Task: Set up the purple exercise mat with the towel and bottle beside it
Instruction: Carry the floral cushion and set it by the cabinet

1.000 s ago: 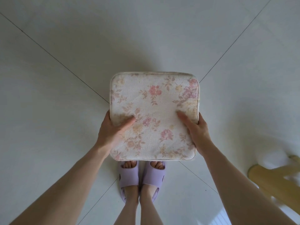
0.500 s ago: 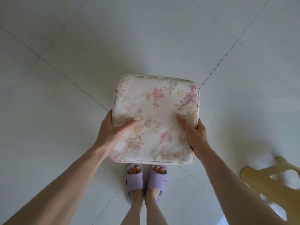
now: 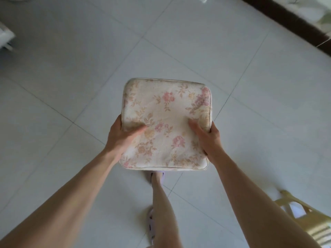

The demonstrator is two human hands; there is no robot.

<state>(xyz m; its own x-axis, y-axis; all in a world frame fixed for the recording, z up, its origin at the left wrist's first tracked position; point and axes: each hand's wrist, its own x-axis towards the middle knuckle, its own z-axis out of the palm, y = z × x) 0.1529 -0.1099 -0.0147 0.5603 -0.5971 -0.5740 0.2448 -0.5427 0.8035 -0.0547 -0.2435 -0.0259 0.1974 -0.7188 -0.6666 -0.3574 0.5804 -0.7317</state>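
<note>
You've got both hands on a floral fabric pad [image 3: 166, 111]: square, piped edge, pink and tan flower print. It could be a cushion or a folded towel, I can't tell which. Your left hand [image 3: 121, 138] grips its left edge, with the thumb [image 3: 138, 130] laid flat across the top face. The fingers curl underneath, mostly hidden. Your right hand [image 3: 209, 140] mirrors that on the right edge, with its thumb [image 3: 195, 127] on top and its fingers wrapped round the side and under. Both grips are closed on the pad, not loose. The pad is held clear of the floor [image 3: 71, 68], printed face up toward the camera and roughly level, centred in front of you between your outstretched forearms. Its near edge sits over your front foot. One bare leg [image 3: 161, 199] shows below it, and behind that a lilac slipper [image 3: 150, 222], blurred. The floor is pale square tile with thin grout lines. A yellow chair or stool [image 3: 304, 221] is at lower right, well apart from the pad and only partly in frame. A dark skirting strip [image 3: 286, 20] runs across the top right. There's a white object [image 3: 5, 36] at the left edge, too cropped to identify.
</note>
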